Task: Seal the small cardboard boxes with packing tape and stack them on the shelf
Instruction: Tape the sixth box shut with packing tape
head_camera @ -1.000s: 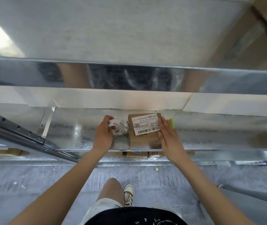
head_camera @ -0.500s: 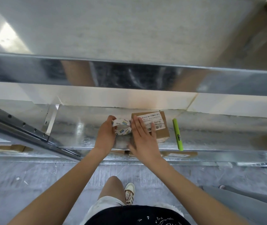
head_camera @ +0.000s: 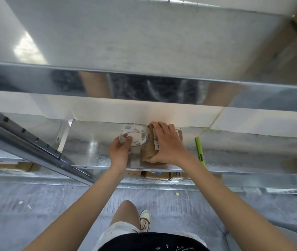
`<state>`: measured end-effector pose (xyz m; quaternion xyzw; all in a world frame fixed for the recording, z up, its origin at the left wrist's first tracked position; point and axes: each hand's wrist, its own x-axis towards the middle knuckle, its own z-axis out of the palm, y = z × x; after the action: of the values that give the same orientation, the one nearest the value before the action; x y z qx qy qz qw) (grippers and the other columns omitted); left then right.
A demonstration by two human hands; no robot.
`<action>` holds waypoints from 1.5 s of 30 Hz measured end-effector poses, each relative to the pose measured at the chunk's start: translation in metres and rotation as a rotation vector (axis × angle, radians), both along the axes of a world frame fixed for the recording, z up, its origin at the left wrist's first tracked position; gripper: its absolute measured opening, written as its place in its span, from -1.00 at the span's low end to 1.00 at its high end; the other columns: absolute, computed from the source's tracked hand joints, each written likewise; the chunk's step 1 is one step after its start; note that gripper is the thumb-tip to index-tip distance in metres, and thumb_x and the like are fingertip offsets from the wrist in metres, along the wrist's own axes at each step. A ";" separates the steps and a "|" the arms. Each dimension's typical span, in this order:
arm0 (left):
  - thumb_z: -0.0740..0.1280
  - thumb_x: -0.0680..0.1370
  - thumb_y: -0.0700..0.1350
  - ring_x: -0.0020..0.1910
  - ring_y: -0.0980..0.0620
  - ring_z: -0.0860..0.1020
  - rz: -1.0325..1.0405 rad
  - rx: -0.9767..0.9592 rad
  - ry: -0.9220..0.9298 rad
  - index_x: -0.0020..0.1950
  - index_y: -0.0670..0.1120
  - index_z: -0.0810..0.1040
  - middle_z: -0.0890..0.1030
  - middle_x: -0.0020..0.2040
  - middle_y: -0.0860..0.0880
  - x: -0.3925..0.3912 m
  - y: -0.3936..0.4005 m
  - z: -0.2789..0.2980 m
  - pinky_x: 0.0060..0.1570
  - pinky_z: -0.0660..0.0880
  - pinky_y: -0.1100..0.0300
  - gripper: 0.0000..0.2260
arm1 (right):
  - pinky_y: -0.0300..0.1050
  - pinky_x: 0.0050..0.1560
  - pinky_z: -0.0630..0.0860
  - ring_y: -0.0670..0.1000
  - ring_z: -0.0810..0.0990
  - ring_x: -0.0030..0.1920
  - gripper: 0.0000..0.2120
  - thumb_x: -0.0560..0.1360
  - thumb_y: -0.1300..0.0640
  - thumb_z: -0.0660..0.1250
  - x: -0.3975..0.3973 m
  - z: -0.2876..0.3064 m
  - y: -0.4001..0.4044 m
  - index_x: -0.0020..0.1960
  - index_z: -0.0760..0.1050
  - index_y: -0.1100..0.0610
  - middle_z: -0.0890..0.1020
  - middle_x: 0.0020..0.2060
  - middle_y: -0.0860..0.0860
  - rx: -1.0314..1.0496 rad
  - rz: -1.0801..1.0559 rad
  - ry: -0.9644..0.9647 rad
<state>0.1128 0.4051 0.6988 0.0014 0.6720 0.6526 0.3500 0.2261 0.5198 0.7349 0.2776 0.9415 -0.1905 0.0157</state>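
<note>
Left hand [head_camera: 119,154] grips tape roll [head_camera: 134,135]; right hand [head_camera: 165,144] clasps small box [head_camera: 148,151] on metal shelf [head_camera: 89,151], roll touching box left side. Green marker [head_camera: 199,153] right. Step: taping, judged. Next: draw tape across seam, press flat.

On the shelf [head_camera: 93,151], the small box [head_camera: 148,151] sits under the right hand [head_camera: 167,144]; the tape roll [head_camera: 135,135], in the left hand [head_camera: 119,153], touches its left side. A marker [head_camera: 200,151] lies to the right, apart. More boxes [head_camera: 156,175], apparently, lie below.
</note>
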 end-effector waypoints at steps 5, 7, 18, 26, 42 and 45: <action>0.25 0.60 -0.06 -0.09 0.11 0.62 -0.114 0.069 0.059 0.00 -0.06 0.58 0.66 -0.09 0.01 0.006 0.002 0.037 -0.03 0.56 0.17 -0.86 | 0.07 0.30 0.34 0.01 0.22 0.26 0.10 0.11 -0.19 0.53 0.000 0.004 -0.022 0.46 0.04 0.10 0.23 0.32 -0.04 -0.102 -0.105 0.298; 0.19 0.63 -0.06 -0.14 0.21 0.59 -0.191 -0.013 0.290 -0.07 -0.02 0.58 0.63 -0.16 0.09 0.003 -0.001 0.048 -0.11 0.54 0.28 -0.81 | -0.10 0.33 0.32 -0.06 0.21 0.29 0.08 0.12 -0.11 0.58 0.004 0.005 -0.027 0.46 0.08 0.12 0.24 0.30 -0.07 -0.190 -0.155 0.386; 0.12 0.56 -0.32 -0.08 -0.16 0.60 -0.423 -0.340 0.701 0.09 -0.20 0.47 0.60 0.00 -0.21 -0.047 -0.022 0.048 -0.11 0.59 -0.01 -0.82 | -0.19 0.21 0.45 -0.13 0.35 0.18 -0.06 0.10 -0.08 0.63 0.041 -0.003 -0.009 0.28 0.11 -0.33 0.29 0.20 -0.28 -0.505 -0.319 0.476; 0.12 0.60 -0.25 0.00 -0.13 0.54 -0.591 -0.423 0.865 0.25 -0.16 0.35 0.57 0.12 -0.20 -0.031 -0.012 0.032 -0.13 0.44 0.11 -0.77 | 0.01 0.35 0.34 -0.19 0.35 0.26 -0.01 0.21 0.19 0.62 0.058 -0.006 0.032 0.41 0.09 -0.21 0.29 0.34 -0.24 -0.841 -0.236 0.320; 0.21 0.59 0.06 -0.39 0.24 0.49 -0.797 -0.013 0.666 0.37 0.17 0.29 0.54 -0.35 0.08 0.020 0.002 0.048 -0.32 0.38 0.39 -0.65 | 0.14 0.45 0.16 0.13 0.05 0.50 -0.33 0.51 0.17 0.33 0.038 0.005 0.027 0.51 0.13 -0.13 0.08 0.54 -0.08 0.045 -0.098 0.150; 0.20 0.62 -0.02 -0.47 0.23 0.46 -0.714 0.011 0.632 0.40 0.19 0.28 0.49 -0.48 0.10 0.022 0.009 0.049 -0.37 0.31 0.42 -0.65 | 0.16 0.37 0.29 0.15 0.24 0.42 -0.36 0.47 0.28 0.30 0.040 -0.005 0.037 0.49 0.24 -0.06 0.22 0.50 -0.02 0.041 -0.112 0.234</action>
<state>0.1348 0.4143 0.7476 0.4325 0.6995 0.4629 0.3307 0.2659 0.5567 0.7297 0.3061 0.9235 -0.2031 -0.1105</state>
